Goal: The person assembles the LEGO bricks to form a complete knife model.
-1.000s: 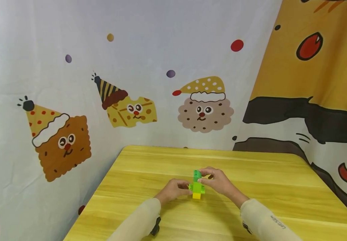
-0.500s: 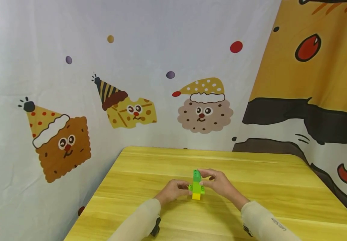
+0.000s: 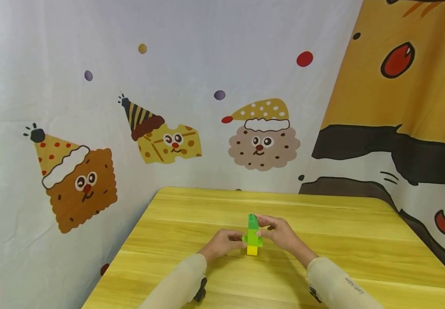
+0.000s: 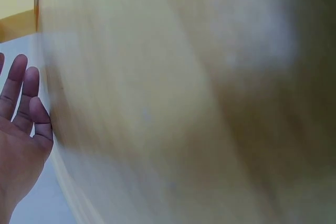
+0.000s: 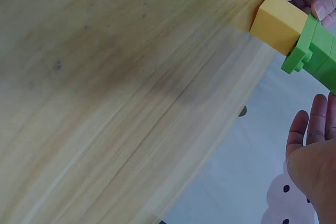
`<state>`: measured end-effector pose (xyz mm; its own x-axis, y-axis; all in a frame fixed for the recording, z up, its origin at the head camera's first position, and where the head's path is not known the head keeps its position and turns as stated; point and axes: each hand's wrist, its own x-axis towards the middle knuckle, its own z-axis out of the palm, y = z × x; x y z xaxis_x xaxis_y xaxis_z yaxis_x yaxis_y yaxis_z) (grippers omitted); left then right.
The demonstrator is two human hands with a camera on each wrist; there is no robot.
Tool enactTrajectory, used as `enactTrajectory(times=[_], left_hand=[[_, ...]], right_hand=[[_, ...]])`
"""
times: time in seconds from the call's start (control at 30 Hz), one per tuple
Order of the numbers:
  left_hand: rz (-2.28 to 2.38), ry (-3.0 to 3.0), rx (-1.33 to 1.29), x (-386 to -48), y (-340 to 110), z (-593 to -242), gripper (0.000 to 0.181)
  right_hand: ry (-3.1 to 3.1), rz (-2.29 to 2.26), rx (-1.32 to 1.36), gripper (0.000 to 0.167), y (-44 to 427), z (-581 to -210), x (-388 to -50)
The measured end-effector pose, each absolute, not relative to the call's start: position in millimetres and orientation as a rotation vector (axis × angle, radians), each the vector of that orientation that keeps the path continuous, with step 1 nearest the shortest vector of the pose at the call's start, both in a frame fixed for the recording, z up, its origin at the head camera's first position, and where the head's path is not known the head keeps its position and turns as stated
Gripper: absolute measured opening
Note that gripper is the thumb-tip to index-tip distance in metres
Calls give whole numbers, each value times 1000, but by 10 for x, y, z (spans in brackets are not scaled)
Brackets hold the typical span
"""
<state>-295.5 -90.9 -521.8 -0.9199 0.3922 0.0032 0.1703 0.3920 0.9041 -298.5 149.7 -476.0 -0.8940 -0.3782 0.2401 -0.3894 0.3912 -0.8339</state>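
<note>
A small upright stack of toy building bricks stands between my two hands in the head view: a yellow brick (image 3: 252, 250) at the bottom, a light green plate and brick (image 3: 252, 237) above it, and a darker green brick with a curved side (image 3: 252, 221) on top. My left hand (image 3: 223, 244) pinches the left end of the light green plate with thumb and index finger. My right hand (image 3: 278, 231) holds the upper part from the right, thumb on the light green brick, index finger at the dark green one. The right wrist view shows the yellow brick (image 5: 279, 23) and the left thumb against the green plate (image 5: 300, 45).
The wood-grain table (image 3: 191, 210) spreads around the hands. Behind it hangs a white cloth (image 3: 191, 43) printed with cartoon snacks. A dark wrist device (image 3: 200, 290) sits under the left sleeve.
The stack's top has shifted slightly upward in the view, and the stack looks a little differently tilted. Both hands keep nearly the same places on it.
</note>
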Motion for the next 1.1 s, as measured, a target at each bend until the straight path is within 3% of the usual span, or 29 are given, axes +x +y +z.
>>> enactTrajectory(times=[0.3,0.77,1.1], left_hand=[[1625,2440,506,-2979,-874,-5205,48],[1665,2465,507,-3017,-814,-5202,50],[1709,2480,538,-3016,-800,-5197,50]], right_hand=[[-2581,1686,674,48,1504,-4773,-3032],[-2486,1991,323,51,1430,-4835,-3061],[-2488,2038,269,53,1422,-4874,-3111]])
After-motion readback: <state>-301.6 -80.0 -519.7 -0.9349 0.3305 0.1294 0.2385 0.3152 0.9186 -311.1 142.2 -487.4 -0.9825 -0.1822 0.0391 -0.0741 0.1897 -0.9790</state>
